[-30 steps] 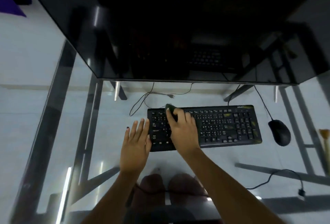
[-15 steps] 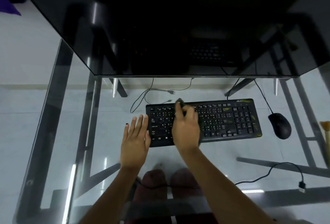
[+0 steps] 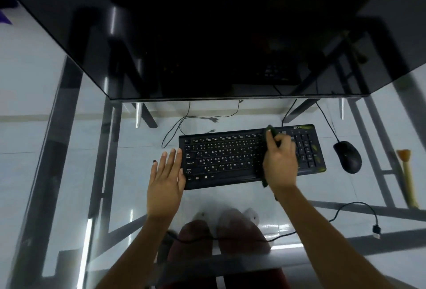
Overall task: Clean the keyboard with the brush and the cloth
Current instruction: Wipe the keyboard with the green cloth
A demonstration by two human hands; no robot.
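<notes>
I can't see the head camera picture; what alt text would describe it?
A person's right hand wipes a dark cloth over the right part of a black keyboard on a glass desk, while the left hand lies flat at the keyboard's left end. A black mouse sits to the right.

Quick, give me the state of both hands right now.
Left hand: open, fingers straight, resting against the left end of the keyboard.
Right hand: closed around a dark cloth, on the keyboard's right part.

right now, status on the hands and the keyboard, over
Left hand flat, steadying keyboard at its left end. Right hand grips dark cloth on the keys by the number pad. Mouse sits clear to the right.
</notes>
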